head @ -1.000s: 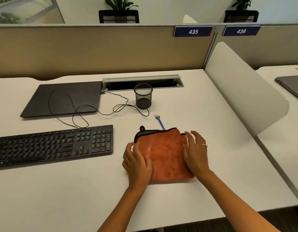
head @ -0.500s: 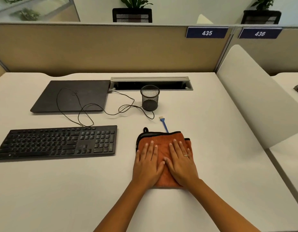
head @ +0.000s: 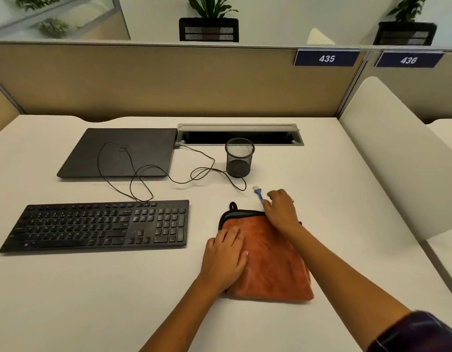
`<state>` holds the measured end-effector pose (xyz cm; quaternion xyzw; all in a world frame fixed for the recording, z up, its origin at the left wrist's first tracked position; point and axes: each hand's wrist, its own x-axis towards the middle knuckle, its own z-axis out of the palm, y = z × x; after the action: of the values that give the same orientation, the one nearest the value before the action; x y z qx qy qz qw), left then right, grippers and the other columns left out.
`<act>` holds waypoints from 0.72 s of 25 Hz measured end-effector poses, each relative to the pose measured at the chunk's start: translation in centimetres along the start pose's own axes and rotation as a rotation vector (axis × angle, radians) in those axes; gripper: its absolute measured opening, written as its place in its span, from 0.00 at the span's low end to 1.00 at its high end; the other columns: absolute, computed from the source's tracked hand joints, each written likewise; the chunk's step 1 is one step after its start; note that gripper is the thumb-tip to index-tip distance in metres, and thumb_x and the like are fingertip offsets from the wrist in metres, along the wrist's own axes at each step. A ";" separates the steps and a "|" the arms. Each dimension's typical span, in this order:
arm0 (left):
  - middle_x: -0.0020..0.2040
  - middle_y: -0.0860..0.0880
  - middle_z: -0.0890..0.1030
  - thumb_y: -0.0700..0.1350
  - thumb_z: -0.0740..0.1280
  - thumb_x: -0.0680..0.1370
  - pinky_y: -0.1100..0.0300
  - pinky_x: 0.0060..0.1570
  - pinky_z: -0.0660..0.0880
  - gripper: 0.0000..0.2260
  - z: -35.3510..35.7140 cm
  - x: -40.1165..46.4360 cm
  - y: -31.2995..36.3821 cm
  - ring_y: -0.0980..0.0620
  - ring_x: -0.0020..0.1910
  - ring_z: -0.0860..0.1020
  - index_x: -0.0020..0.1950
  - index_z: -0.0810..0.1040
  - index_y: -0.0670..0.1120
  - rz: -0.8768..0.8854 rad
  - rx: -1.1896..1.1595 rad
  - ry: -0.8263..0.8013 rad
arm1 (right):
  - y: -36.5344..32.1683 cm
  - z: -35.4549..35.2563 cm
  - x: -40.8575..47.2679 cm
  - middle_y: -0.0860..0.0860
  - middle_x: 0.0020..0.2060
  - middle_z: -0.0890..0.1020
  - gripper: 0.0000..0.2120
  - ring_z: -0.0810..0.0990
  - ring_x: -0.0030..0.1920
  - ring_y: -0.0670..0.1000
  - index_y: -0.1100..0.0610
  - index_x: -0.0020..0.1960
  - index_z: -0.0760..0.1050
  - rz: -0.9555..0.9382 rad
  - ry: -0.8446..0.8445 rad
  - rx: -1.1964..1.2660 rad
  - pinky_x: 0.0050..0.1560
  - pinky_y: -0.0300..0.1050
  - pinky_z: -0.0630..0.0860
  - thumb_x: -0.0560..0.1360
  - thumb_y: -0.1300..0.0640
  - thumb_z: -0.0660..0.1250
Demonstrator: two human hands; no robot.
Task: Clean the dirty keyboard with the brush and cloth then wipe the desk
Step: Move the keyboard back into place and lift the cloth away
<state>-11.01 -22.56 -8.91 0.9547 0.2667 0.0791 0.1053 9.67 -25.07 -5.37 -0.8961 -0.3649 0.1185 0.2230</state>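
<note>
My right hand (head: 281,209) is at the blue brush (head: 258,193), just behind the orange cloth (head: 268,260). Its fingers curl near the handle, but I cannot tell if they hold it. My left hand (head: 226,257) lies flat on the cloth. The keyboard (head: 95,226) sits left of the cloth. I think the brush could slip and roll toward the mesh cup (head: 239,157), or snag the thin cable (head: 204,171).

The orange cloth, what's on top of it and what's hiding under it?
The left hand lies flat on the orange cloth. The right hand reaches past its far edge, touching the blue brush, whose handle end disappears behind the hand. Anything under the cloth is covered.
</note>
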 end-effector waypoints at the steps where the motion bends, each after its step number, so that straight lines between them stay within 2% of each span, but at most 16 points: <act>1: 0.58 0.51 0.80 0.54 0.56 0.77 0.54 0.45 0.77 0.19 -0.4 0.2 -0.6 0.49 0.53 0.79 0.58 0.82 0.49 0.017 -0.005 0.042 | -0.4 0.3 0.8 0.61 0.56 0.76 0.14 0.74 0.57 0.60 0.64 0.58 0.75 0.007 -0.024 0.000 0.54 0.48 0.69 0.77 0.57 0.63; 3: 0.53 0.52 0.80 0.50 0.56 0.76 0.54 0.44 0.75 0.16 -1.7 1.1 -2.2 0.49 0.48 0.78 0.53 0.82 0.49 0.015 -0.031 0.094 | -1.0 0.7 1.9 0.61 0.53 0.76 0.12 0.75 0.54 0.61 0.65 0.56 0.75 0.028 -0.042 0.000 0.50 0.47 0.69 0.76 0.59 0.64; 7: 0.50 0.50 0.79 0.45 0.61 0.74 0.52 0.43 0.73 0.13 -4.3 4.8 -5.8 0.48 0.47 0.78 0.54 0.81 0.47 0.012 -0.066 0.202 | -1.8 1.8 3.2 0.61 0.51 0.77 0.09 0.76 0.51 0.61 0.66 0.52 0.75 0.100 -0.005 -0.036 0.43 0.46 0.66 0.77 0.61 0.63; 9: 0.53 0.48 0.80 0.42 0.64 0.73 0.50 0.46 0.73 0.14 -5.7 7.2 -7.3 0.45 0.51 0.78 0.57 0.81 0.45 0.003 -0.080 0.219 | -2.2 2.0 3.9 0.61 0.49 0.78 0.09 0.77 0.50 0.60 0.65 0.51 0.75 0.161 -0.007 -0.027 0.40 0.44 0.64 0.77 0.60 0.63; 11: 0.60 0.46 0.79 0.43 0.63 0.74 0.47 0.51 0.73 0.17 -7.3 9.7 -8.0 0.43 0.59 0.76 0.62 0.79 0.44 -0.012 -0.097 0.206 | -2.1 1.8 4.6 0.57 0.41 0.79 0.06 0.77 0.43 0.58 0.62 0.44 0.75 0.260 -0.008 0.040 0.36 0.42 0.64 0.75 0.59 0.65; 13: 0.68 0.46 0.74 0.44 0.63 0.77 0.48 0.62 0.68 0.20 -8.8 12.0 -8.2 0.45 0.69 0.69 0.70 0.73 0.44 -0.033 -0.127 0.136 | -1.7 1.6 5.1 0.54 0.30 0.74 0.11 0.72 0.33 0.55 0.61 0.35 0.73 0.331 -0.017 0.106 0.30 0.42 0.62 0.73 0.57 0.67; 14: 0.72 0.47 0.70 0.45 0.62 0.79 0.49 0.66 0.65 0.21 -9.3 13.0 -8.1 0.47 0.72 0.65 0.73 0.69 0.45 -0.043 -0.149 0.105 | -1.5 1.4 5.4 0.55 0.28 0.74 0.12 0.72 0.32 0.54 0.63 0.33 0.74 0.338 -0.019 0.143 0.30 0.42 0.63 0.72 0.57 0.67; 16: 0.76 0.48 0.65 0.48 0.62 0.81 0.51 0.70 0.59 0.24 -10.3 15.4 -8.0 0.49 0.75 0.60 0.77 0.63 0.46 -0.073 -0.198 0.074 | -1.7 0.5 6.1 0.57 0.33 0.79 0.08 0.76 0.37 0.57 0.65 0.40 0.80 0.326 0.051 0.314 0.38 0.44 0.70 0.71 0.60 0.67; 18: 0.77 0.48 0.62 0.51 0.63 0.81 0.51 0.71 0.58 0.27 -11.0 17.8 -7.9 0.49 0.76 0.58 0.78 0.60 0.46 -0.092 -0.239 0.043 | -2.7 -1.4 6.9 0.56 0.36 0.80 0.06 0.77 0.40 0.56 0.63 0.45 0.80 0.293 0.209 0.483 0.42 0.45 0.71 0.71 0.62 0.67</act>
<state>-2.18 -4.83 1.42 0.9201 0.3012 0.1261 0.2162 13.44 -18.89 -3.20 -0.8676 -0.1679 0.1401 0.4466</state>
